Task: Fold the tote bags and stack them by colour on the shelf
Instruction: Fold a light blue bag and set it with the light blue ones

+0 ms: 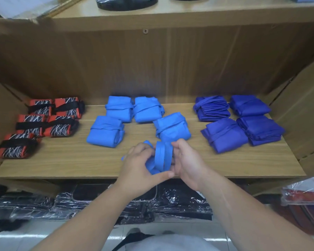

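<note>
A folded light-blue fabric tote bag (160, 158) is gripped over the wooden shelf (80, 160) by the curled fingers of the left hand (140, 161) and right hand (186, 160).

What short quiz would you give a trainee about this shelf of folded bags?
1. How many folded light blue bags lie on the shelf, leaving out the one in the hands?
2. True or false: the dark blue bags sit at the shelf's left end.
3. What do the left hand and right hand hold together? A a light blue bag; B a book; C nothing.
Key: 1. Four. 2. False: they sit at the right end. 3. A.
</note>
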